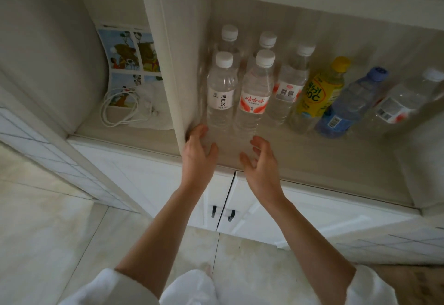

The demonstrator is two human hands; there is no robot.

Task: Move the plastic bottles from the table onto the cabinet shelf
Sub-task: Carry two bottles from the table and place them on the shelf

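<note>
Several plastic bottles stand on the cabinet shelf (300, 153). At the front left is a clear bottle with a white label (220, 90), and beside it a clear one with a red label (254, 93). Two more white-capped bottles stand behind them. To the right follow another clear bottle (289, 86), a yellow bottle (317, 93), a blue bottle (348, 105) and a blurred clear bottle (406, 102). My left hand (198, 149) and my right hand (260, 158) hover just in front of the two front bottles, fingers loosely spread, holding nothing.
A vertical cabinet panel (173, 69) borders the shelf on the left, close to my left hand. Beyond it lie a white cable (120, 110) and a picture sheet (129, 59). White cabinet doors with dark handles (222, 213) sit below the shelf. Pale floor tiles lie underneath.
</note>
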